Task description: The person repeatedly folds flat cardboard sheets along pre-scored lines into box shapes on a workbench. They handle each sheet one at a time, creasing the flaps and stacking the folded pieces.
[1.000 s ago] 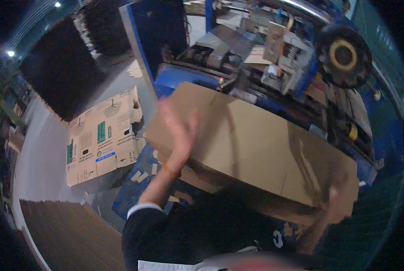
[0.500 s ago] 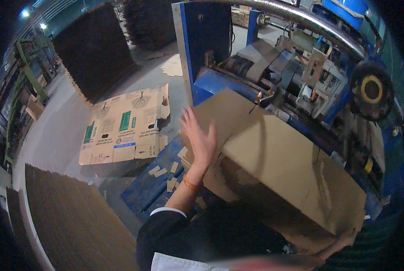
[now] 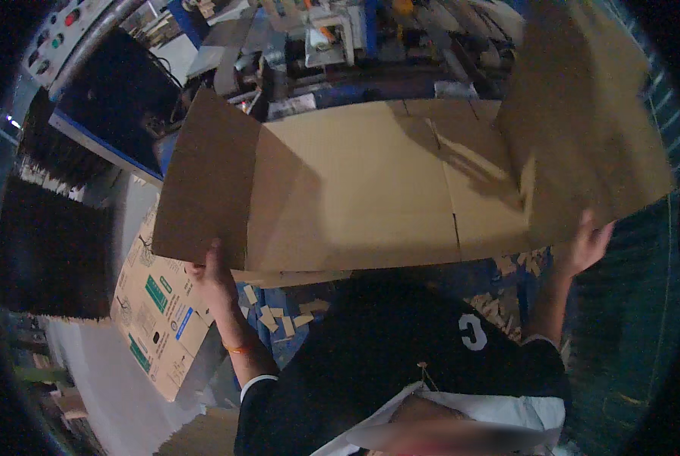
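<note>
A long brown cardboard sheet [image 3: 355, 190] stretches in front of me, its left panel folded up and its larger right panel standing upright and leaning. My left hand [image 3: 214, 283] grips the lower edge at the left panel, thumb on top and fingers mostly hidden underneath. At the sheet's right near edge, my right hand [image 3: 591, 245] is closed on the cardboard, also with its thumb on the upper side. Another layer of cardboard shows just beneath the near edge, close to the left hand.
A blue machine with metal parts [image 3: 328, 42] runs behind the sheet. Flattened printed cartons [image 3: 158, 304] lie at the left, near a dark tall stack [image 3: 51, 258]. Small cardboard scraps [image 3: 279, 318] litter the blue surface below. A control panel with buttons [image 3: 60, 38] is at the upper left.
My left hand, earlier spread open above the folded cardboard, now grips its edge. The sheet has opened out with its end panels raised, and the view has turned right.
</note>
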Demonstrator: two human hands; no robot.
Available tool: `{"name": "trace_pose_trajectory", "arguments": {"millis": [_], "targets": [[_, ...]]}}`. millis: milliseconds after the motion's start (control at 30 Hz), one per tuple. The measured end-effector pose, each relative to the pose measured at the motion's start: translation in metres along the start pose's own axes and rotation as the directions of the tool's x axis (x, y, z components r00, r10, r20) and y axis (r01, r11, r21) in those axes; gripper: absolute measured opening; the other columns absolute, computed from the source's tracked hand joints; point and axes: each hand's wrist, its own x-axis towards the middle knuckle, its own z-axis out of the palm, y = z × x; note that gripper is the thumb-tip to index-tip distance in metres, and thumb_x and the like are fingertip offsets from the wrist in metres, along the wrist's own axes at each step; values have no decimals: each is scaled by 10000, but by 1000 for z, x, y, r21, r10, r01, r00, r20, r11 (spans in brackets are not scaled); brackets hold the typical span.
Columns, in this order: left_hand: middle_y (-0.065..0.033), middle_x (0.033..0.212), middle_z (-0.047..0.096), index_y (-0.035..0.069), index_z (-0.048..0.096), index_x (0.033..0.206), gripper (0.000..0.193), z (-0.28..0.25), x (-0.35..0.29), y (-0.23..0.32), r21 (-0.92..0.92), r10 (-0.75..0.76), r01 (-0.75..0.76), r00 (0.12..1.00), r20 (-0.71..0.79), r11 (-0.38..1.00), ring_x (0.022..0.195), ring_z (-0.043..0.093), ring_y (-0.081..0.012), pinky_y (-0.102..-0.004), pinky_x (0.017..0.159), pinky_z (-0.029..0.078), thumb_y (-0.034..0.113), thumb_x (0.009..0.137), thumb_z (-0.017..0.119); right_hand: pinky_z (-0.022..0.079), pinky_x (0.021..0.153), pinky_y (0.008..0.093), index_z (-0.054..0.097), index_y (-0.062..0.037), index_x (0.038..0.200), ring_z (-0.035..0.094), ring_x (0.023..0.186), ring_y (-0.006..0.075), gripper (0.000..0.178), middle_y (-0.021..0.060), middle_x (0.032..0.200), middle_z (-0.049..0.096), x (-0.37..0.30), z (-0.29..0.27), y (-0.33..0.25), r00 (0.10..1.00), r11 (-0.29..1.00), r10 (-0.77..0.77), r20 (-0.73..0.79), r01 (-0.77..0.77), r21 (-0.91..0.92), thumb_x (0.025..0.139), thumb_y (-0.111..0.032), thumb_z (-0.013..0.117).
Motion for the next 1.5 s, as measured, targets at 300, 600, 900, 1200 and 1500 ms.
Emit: {"name": "trace_pose_trajectory", "arguments": {"millis": [300, 600, 900, 1200, 1500], "targets": [[-120, 1415, 425, 100, 525, 1288, 578, 72, -44, 10, 280, 182, -831, 406, 895, 480, 1323, 383, -304, -459, 1068, 330, -46, 729, 546, 482, 945, 399, 618, -102, 1108, 544, 1135, 304, 390, 104, 1253, 554, -75, 71, -15, 116, 542, -732, 671, 697, 470, 724, -160, 582], [-122, 1409, 426, 95, 499, 1299, 566, 81, -34, 9, 275, 193, -861, 385, 903, 428, 1317, 387, -323, -485, 1059, 331, -24, 748, 537, 405, 985, 459, 610, -79, 1104, 482, 1200, 293, 439, 108, 1292, 517, -61, 93, -4, 124, 635, -610, 782, 667, 389, 783, -378, 643], [-179, 1393, 416, 54, 492, 1296, 619, 81, -9, 2, 232, 149, -774, 386, 910, 589, 1318, 357, -372, -490, 1065, 312, 197, 732, 704, 465, 457, 250, 586, -44, 1134, 559, 569, 77, 479, 46, 885, 642, -53, 217, -71, 120, 803, 170, 978, -592, -67, 908, -464, 541], [-159, 1285, 543, -35, 465, 1308, 441, 86, 56, -16, 419, -162, -5, 918, 363, 908, 1154, 539, -242, -329, 939, 439, 164, 926, 556, 465, 433, 285, 616, 4, 975, 586, 519, 119, 205, 81, 733, 665, -72, 295, -100, 108, 728, -35, 994, -679, 99, 893, -171, 547], [-210, 1321, 485, 6, 486, 1275, 541, 111, -86, 67, -22, 302, -476, 519, 800, 879, 1196, 496, -335, -396, 921, 447, 42, 768, 672, 506, 734, 339, 647, -21, 1029, 659, 836, 222, 330, 142, 915, 684, 18, 184, 2, 860, 998, -29, 510, -4, 63, 869, -307, 615]]}}
